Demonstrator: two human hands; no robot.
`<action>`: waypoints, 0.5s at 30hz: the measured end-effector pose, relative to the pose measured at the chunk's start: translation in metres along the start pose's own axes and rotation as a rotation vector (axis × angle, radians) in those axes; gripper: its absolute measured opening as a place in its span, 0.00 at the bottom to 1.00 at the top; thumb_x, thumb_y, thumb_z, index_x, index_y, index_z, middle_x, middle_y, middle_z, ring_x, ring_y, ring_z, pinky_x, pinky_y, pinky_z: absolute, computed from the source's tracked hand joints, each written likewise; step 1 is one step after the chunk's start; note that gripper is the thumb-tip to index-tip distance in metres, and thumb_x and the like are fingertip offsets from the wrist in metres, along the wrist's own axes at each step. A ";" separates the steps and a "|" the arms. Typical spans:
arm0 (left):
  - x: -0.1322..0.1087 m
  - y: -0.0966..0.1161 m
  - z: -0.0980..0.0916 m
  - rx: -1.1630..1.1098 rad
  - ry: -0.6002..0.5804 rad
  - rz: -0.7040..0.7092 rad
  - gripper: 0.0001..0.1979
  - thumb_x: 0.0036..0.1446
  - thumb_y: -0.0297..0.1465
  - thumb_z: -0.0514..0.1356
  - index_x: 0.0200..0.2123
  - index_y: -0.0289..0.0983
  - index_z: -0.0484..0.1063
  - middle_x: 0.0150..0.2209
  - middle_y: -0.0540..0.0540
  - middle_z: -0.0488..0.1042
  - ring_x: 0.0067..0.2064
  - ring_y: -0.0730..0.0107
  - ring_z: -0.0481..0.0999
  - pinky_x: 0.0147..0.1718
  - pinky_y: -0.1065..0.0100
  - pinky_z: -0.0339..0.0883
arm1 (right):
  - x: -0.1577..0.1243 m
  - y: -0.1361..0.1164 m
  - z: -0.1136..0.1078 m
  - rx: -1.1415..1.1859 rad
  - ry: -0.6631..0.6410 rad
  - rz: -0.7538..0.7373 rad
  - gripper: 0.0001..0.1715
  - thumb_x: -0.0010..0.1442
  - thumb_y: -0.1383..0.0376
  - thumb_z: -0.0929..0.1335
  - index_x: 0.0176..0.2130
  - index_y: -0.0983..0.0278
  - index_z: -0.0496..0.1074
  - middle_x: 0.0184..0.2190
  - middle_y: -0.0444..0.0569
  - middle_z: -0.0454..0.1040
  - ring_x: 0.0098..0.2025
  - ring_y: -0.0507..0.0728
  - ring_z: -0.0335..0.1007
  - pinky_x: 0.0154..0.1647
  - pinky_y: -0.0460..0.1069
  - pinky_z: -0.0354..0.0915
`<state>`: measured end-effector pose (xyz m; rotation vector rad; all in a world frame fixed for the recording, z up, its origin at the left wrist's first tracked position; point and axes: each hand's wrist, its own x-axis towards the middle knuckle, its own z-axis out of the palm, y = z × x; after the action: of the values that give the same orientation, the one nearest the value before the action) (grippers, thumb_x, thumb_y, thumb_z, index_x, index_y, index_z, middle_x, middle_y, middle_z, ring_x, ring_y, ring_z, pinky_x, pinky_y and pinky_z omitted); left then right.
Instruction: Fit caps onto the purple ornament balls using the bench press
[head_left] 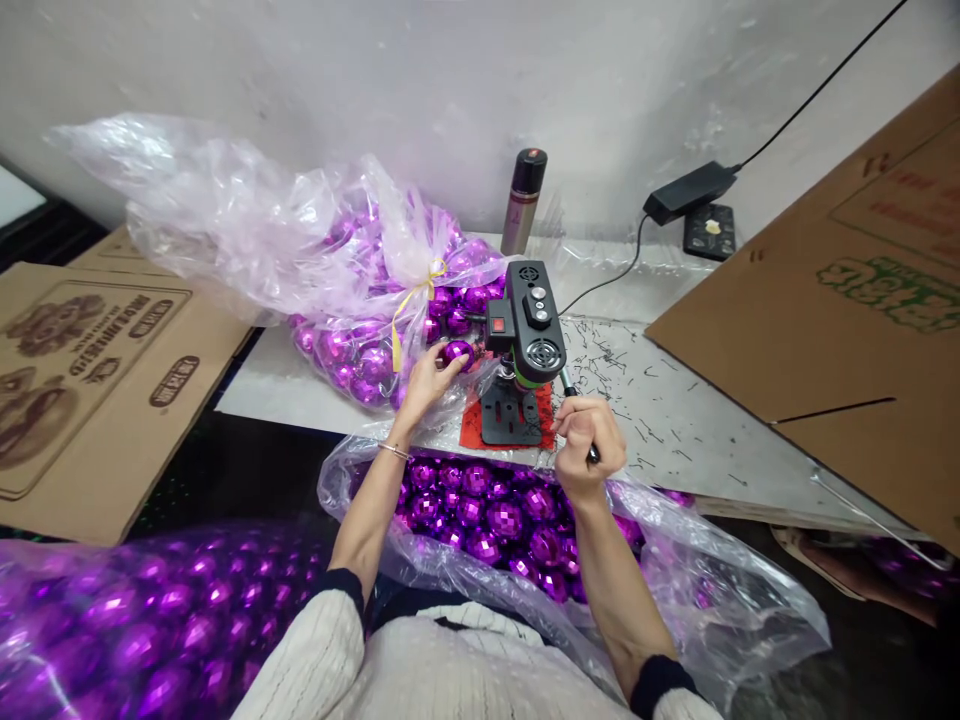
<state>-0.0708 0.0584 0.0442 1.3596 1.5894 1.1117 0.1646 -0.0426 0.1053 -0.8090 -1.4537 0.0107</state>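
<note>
Between the fingers of my left hand (431, 380) is a shiny purple mirrored ball (458, 355), held just left of a small black bench machine (534, 320). My right hand (591, 440) is wrapped round the black-gripped lever (594, 453) on the machine's right side. The machine has a red switch and stands over a slotted black base plate (511, 418) on a red sheet (472, 430). Below my forearms, an opened clear plastic bag (337, 475) is full of purple mirrored balls (504, 518).
A clear bag of balls (367, 350), tied with yellow ribbon, lies at the left of the table. Behind stands a spray can (523, 200). Small dark bits litter the tabletop (637, 400). A power adapter (690, 192) hangs by its cable. Cardboard boxes (847, 300) flank both sides.
</note>
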 end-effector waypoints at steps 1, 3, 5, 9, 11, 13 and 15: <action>-0.007 0.001 0.002 -0.168 -0.029 -0.050 0.27 0.60 0.43 0.73 0.58 0.36 0.79 0.54 0.38 0.84 0.55 0.52 0.84 0.59 0.51 0.78 | 0.001 0.000 0.000 -0.009 -0.010 -0.003 0.19 0.72 0.70 0.64 0.28 0.59 0.66 0.24 0.41 0.70 0.28 0.52 0.72 0.28 0.49 0.64; -0.021 0.002 0.007 -0.500 -0.082 -0.135 0.27 0.61 0.43 0.73 0.60 0.39 0.78 0.57 0.40 0.83 0.56 0.56 0.84 0.60 0.53 0.79 | 0.001 0.000 -0.001 -0.025 -0.027 -0.011 0.19 0.72 0.70 0.64 0.28 0.59 0.67 0.25 0.42 0.72 0.27 0.52 0.71 0.27 0.50 0.64; -0.038 0.000 0.012 -0.714 -0.128 -0.191 0.27 0.59 0.42 0.74 0.59 0.41 0.78 0.58 0.42 0.83 0.57 0.57 0.84 0.61 0.53 0.79 | 0.000 0.001 -0.002 -0.030 -0.029 -0.014 0.19 0.72 0.70 0.64 0.28 0.59 0.67 0.25 0.43 0.73 0.27 0.53 0.71 0.26 0.50 0.63; -0.071 -0.008 0.033 -0.787 -0.163 -0.214 0.32 0.57 0.43 0.76 0.61 0.40 0.76 0.58 0.41 0.83 0.59 0.55 0.84 0.65 0.50 0.76 | 0.002 -0.001 -0.001 -0.020 -0.015 0.016 0.19 0.73 0.70 0.64 0.28 0.59 0.67 0.24 0.42 0.72 0.28 0.53 0.72 0.28 0.50 0.63; -0.083 -0.015 0.049 -0.702 -0.151 -0.155 0.35 0.57 0.46 0.76 0.64 0.39 0.74 0.59 0.39 0.83 0.62 0.52 0.83 0.67 0.50 0.73 | 0.008 -0.004 0.000 -0.021 -0.002 0.038 0.19 0.73 0.70 0.64 0.28 0.59 0.67 0.25 0.42 0.72 0.28 0.52 0.72 0.29 0.50 0.64; -0.090 -0.023 0.064 -0.563 -0.125 -0.064 0.37 0.58 0.47 0.75 0.65 0.39 0.72 0.61 0.37 0.81 0.65 0.50 0.80 0.69 0.50 0.70 | 0.015 -0.008 0.002 -0.024 0.011 0.062 0.19 0.74 0.69 0.64 0.29 0.60 0.67 0.25 0.42 0.72 0.28 0.52 0.71 0.29 0.50 0.64; -0.091 -0.030 0.076 -0.397 -0.079 0.023 0.37 0.60 0.49 0.73 0.66 0.38 0.71 0.64 0.35 0.79 0.68 0.48 0.77 0.71 0.48 0.68 | 0.023 -0.011 0.003 -0.025 0.015 0.083 0.19 0.74 0.69 0.64 0.29 0.60 0.67 0.25 0.42 0.71 0.28 0.51 0.71 0.30 0.50 0.64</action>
<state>0.0035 -0.0226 -0.0093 1.1416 1.2177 1.2895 0.1607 -0.0384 0.1300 -0.8883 -1.4074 0.0494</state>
